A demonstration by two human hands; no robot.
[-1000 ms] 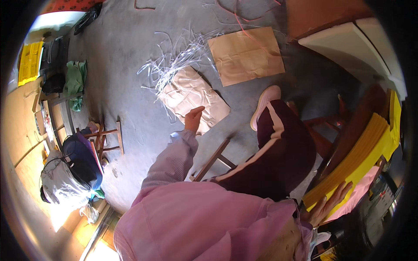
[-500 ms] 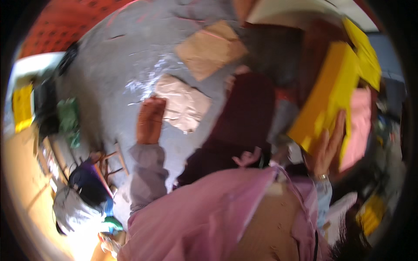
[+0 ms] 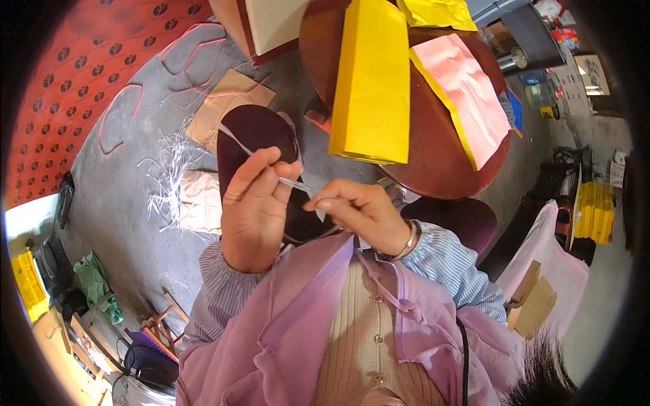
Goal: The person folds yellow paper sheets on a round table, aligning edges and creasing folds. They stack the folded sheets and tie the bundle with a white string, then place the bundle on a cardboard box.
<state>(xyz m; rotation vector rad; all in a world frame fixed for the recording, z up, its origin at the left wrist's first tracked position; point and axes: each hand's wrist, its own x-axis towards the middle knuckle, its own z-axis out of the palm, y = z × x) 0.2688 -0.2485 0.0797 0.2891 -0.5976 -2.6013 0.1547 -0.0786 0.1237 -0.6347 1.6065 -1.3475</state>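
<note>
A thin whitish plastic strip (image 3: 294, 183) runs between my hands in front of my chest. My left hand (image 3: 257, 213), palm turned up, pinches it between thumb and fingertips. One end of the strip trails off beyond these fingers over my dark-clad leg. My right hand (image 3: 365, 213), with a bracelet at the wrist, grips the strip between thumb and curled forefinger. Just past my right hand, a thick yellow paper stack (image 3: 372, 88) lies on the round brown table (image 3: 433, 169), jutting over its near edge.
Pink sheet with yellow edge (image 3: 467, 95) lies right of the stack; another yellow piece (image 3: 437, 13) is behind. On the grey floor at left are loose white strips (image 3: 166, 183), brown paper pieces (image 3: 227, 101) and red cords (image 3: 122, 122). An opened cardboard box (image 3: 531, 308) sits at right.
My left hand has come up from beside the floor strips, and my right hand has left the yellow stack. Both now hold a strip before my chest. The view has swung right.
</note>
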